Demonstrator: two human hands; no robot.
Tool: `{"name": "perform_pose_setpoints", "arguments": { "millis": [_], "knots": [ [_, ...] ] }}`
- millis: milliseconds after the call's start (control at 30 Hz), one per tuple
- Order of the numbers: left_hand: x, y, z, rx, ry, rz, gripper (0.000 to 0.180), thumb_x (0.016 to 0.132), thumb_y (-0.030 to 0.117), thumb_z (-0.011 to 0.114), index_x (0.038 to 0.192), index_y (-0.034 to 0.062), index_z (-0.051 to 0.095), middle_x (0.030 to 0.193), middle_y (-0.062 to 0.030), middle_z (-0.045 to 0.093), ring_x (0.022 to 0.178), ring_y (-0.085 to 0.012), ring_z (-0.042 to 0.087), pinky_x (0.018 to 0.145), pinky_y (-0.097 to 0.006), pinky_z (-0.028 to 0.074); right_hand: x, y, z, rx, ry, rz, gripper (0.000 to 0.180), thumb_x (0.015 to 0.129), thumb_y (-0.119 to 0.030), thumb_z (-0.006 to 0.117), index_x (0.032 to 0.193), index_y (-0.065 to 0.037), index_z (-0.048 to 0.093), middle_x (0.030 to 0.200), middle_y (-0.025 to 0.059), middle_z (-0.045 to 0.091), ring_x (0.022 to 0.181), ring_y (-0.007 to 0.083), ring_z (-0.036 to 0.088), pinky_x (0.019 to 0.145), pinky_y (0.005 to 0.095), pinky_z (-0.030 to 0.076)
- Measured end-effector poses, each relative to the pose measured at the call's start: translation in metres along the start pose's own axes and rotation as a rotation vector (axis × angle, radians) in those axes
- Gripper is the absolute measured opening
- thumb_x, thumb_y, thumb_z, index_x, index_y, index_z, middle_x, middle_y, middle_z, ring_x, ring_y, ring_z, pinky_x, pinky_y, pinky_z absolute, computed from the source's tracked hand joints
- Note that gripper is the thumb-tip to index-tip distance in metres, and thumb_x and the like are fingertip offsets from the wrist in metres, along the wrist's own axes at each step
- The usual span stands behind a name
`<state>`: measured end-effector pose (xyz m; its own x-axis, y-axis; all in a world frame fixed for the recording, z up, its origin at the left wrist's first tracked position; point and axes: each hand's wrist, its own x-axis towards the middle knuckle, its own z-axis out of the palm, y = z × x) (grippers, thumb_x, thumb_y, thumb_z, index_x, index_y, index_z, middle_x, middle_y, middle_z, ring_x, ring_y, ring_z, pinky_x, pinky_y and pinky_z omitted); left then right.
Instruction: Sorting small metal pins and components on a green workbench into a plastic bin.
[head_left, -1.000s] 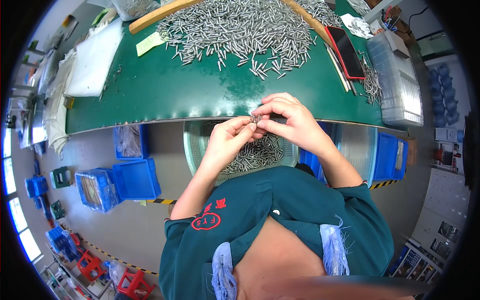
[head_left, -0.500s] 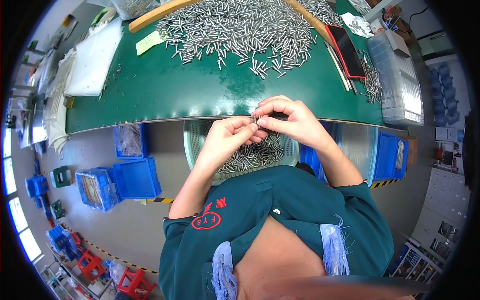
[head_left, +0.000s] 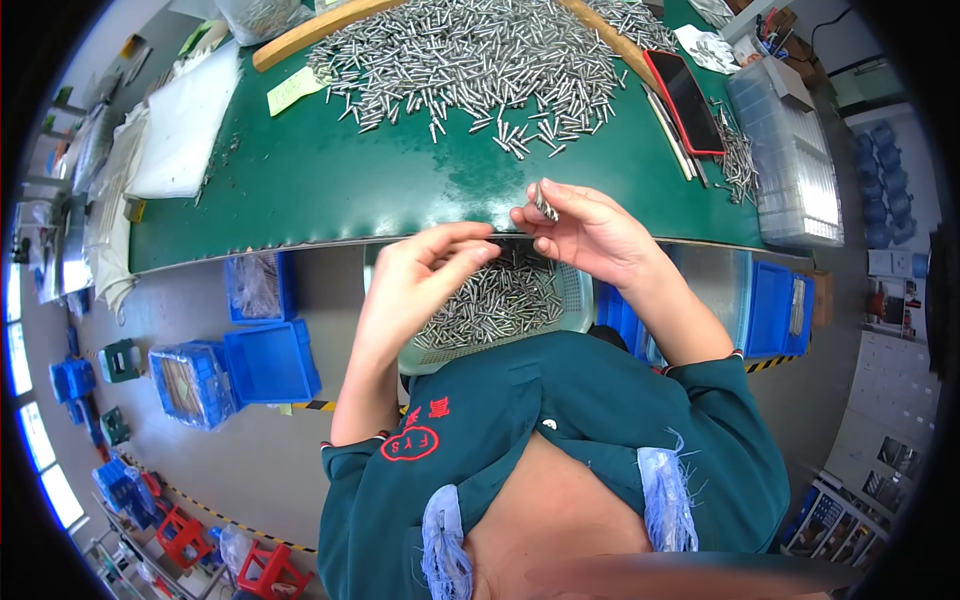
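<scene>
My right hand point(head_left: 600, 235) is raised over the table's front edge, its fingers closed on a few small metal pins point(head_left: 546, 204) bunched at the fingertips. To its left, my left hand point(head_left: 418, 280) hovers above the near side of that edge, thumb and fingers apart, with nothing visible held. Below both hands a pale green plastic basket point(head_left: 580, 300) contains many similar metal pins point(head_left: 490, 305). Farther off, a large heap of silvery pins point(head_left: 470, 60) spreads over the green table point(head_left: 330, 190).
Wooden bars point(head_left: 320, 35) flank the heap. On the right lie a red-edged phone point(head_left: 688, 105), thin sticks point(head_left: 672, 135), a smaller pin pile point(head_left: 738, 160) and clear plastic boxes point(head_left: 795, 165). White sheets point(head_left: 190, 120) lie left. Blue bins point(head_left: 272, 360) stand on the floor.
My hands have come apart: the left has moved left and toward me, while the right has lifted slightly and turned, showing the pins in its fingers.
</scene>
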<state>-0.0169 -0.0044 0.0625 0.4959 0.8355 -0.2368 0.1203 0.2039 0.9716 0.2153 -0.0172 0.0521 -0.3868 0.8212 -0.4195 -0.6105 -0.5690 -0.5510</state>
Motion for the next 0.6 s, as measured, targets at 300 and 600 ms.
{"name": "perform_pose_setpoints", "arguments": {
  "millis": [300,600],
  "knots": [
    [0.006,0.000,-0.017,0.151,0.212,0.130,0.025,0.096,0.009,0.057,0.115,-0.0056,0.063,0.097,-0.0112,0.071,0.090,-0.0131,0.065,0.083,-0.025,0.051,-0.002,0.008,0.000,-0.363,0.002,-0.017,0.020,0.096,-0.022,0.060,0.105,-0.005,0.066,0.098,0.0050,0.066,0.102,0.0120,0.057,0.069,0.0227,0.047],
    [0.024,0.002,-0.005,0.436,0.332,0.254,0.018,0.091,0.014,0.064,0.106,0.0070,0.070,0.086,-0.0068,0.072,0.075,-0.0143,0.067,0.070,-0.027,0.052,0.005,-0.005,-0.002,-1.434,0.131,-0.810,0.016,0.086,-0.024,0.068,0.092,-0.010,0.072,0.094,0.0044,0.068,0.097,0.0220,0.060,0.085,0.0343,0.048]
  ]
}}
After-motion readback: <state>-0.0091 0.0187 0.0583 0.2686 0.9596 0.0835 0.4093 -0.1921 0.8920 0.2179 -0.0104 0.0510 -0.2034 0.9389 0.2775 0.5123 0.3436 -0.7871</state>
